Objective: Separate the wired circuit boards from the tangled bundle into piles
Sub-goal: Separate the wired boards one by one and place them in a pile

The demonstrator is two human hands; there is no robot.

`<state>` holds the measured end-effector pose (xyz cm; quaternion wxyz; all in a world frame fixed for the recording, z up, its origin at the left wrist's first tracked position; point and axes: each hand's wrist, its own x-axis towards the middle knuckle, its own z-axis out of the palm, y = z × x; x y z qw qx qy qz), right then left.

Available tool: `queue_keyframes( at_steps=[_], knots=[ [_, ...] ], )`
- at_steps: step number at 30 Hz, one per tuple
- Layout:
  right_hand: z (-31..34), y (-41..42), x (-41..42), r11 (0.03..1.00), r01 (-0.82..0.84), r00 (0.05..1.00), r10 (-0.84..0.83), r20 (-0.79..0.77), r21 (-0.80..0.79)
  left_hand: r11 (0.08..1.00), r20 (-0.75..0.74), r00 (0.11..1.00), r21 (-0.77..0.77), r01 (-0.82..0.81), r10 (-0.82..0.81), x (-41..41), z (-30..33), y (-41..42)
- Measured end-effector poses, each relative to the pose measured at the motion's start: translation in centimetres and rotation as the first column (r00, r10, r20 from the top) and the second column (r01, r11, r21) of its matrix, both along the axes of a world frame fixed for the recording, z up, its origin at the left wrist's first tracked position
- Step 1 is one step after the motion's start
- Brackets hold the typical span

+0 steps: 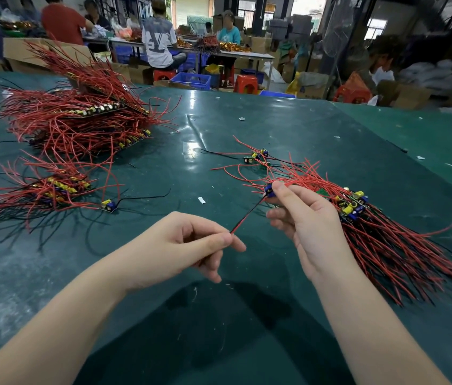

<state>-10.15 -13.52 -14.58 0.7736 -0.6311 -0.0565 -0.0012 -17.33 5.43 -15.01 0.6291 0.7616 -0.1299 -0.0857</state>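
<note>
My right hand (pixel 306 218) pinches a small circuit board (pixel 269 190) with a blue part, held above the green table. Its red and black wire pair (pixel 247 213) runs down-left to my left hand (pixel 191 245), which pinches the wire ends between thumb and fingers. Right of my right hand lies the tangled bundle (pixel 380 232) of boards with red and black wires. At the left lies a sorted pile (pixel 52 190), with a single board (pixel 109 204) beside it. A large stacked pile (pixel 80 118) sits further back on the left.
A few loose boards (pixel 258 157) with wires lie in the middle of the green table (pixel 219 120). Small white scraps (pixel 202 200) dot the surface. Behind the table's far edge, people sit at other benches among blue crates, red stools and cardboard boxes.
</note>
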Motion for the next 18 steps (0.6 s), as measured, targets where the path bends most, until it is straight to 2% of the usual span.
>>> queue_keyframes(
  at_steps=[7,11,18],
  knots=[
    [0.16,-0.33,0.13,0.999,0.042,0.999,-0.042,-0.015,0.021,1.0,-0.036,0.999,0.011,0.007,-0.006,-0.26,0.28,-0.26],
    [0.49,-0.6,0.29,0.996,0.063,0.998,-0.062,-0.025,0.068,0.996,-0.04,0.996,-0.043,-0.083,0.082,-0.15,0.42,-0.09],
    [0.55,-0.72,0.33,0.996,0.037,0.999,-0.036,-0.024,0.078,0.99,-0.115,0.984,-0.018,-0.142,0.139,0.14,-0.05,-0.09]
  ],
)
